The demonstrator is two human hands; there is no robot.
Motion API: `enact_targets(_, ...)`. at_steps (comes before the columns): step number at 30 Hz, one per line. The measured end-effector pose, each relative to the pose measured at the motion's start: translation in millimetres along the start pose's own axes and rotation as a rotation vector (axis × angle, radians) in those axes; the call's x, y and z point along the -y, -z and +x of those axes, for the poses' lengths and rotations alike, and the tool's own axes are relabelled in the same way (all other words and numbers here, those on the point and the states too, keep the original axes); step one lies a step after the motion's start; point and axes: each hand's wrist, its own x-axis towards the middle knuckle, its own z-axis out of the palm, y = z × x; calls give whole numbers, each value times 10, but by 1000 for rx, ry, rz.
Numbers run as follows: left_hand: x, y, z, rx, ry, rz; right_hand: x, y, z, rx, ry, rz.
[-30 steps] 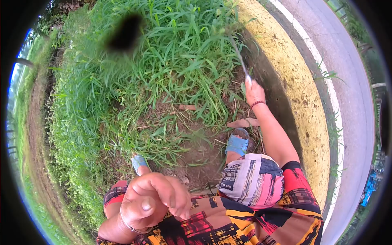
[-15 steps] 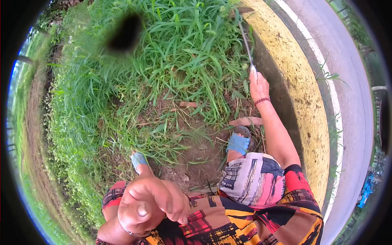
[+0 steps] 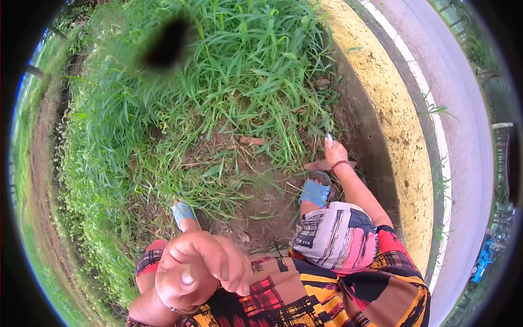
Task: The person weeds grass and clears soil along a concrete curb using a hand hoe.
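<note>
My right hand [image 3: 335, 152], with a beaded bracelet at the wrist, is closed round the silvery handle end of a thin tool [image 3: 329, 137]. The tool's far part is lost among the green grass [image 3: 267, 60] beside the curb. Near the camera, over my patterned clothes, my left hand [image 3: 201, 264] is raised with curled fingers spread apart and nothing visible in them. Cut grass blades [image 3: 218, 185] lie loose on the soil between my feet.
A yellow curb [image 3: 389, 92] runs along the right, with a road [image 3: 457, 109] and white line beyond. My feet wear blue sandals [image 3: 314, 192]. A brown fragment [image 3: 253, 140] lies on the soil. Far right, there is a blue vehicle [image 3: 482, 261].
My right hand first moved slightly forward, then came back toward my right foot with the tool, whose blade is now among the grass. My left hand has stayed nearly in place.
</note>
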Motion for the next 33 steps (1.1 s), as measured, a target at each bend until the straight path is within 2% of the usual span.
enact_targets(3, -30, -1, -20, -14, 14, -7, -80, 102, -357, 93, 16, 4)
enact_targets(4, -41, -2, -25, -8, 14, -16, -390, -44, -502, 131, 126, 144)
enact_targets(6, -47, -11, -44, 38, 4, -56, -656, -142, -955, 78, -38, 5)
enact_targets(9, -53, -60, -83, 84, 64, 21, -666, 35, -1179, 103, -67, 40)
enact_targets(11, -9, -90, -98, 54, 63, 25, -602, 156, -979, 101, 35, 47)
enact_targets(13, 19, -89, -100, 8, 33, 26, -414, 276, -774, -95, 214, 232)
enact_targets(14, 23, -86, -99, 3, 30, 27, -344, 324, -562, -113, 215, 142)
enact_targets(16, 23, -74, -94, 60, -38, 65, 9, 496, -225, -160, 235, 382)
enact_targets(17, 31, -61, -89, 57, -33, 70, 74, 475, 9, -287, 452, 234)
enact_targets(18, 40, -45, -82, 39, -41, 81, 209, 512, 186, -318, 516, 182)
enact_targets(19, 50, -32, -72, 23, -48, 91, 489, 638, 200, -166, 293, 402)
enact_targets(20, 59, -22, -60, 23, -44, 96, 465, 532, 337, -166, 289, 407)
enact_targets(22, 73, -13, -54, 13, -39, 78, 240, 59, 591, -227, 401, -108)
enact_targets(24, 61, -31, -77, 16, -29, 81, -446, -439, 497, 90, 367, -195)
enact_targets(26, 8, -24, -54, 21, -40, 88, -392, -263, -88, 51, 107, -8)
enact_targets(29, -43, -61, -69, -6, 5, 189, -389, -136, -276, 112, 60, 66)
enact_targets(32, 13, -64, -122, 17, 4, 98, -332, 16, -276, 121, 103, 94)
enact_targets(33, 4, -63, -115, 16, -6, 98, -278, 63, -279, 153, 58, 169)
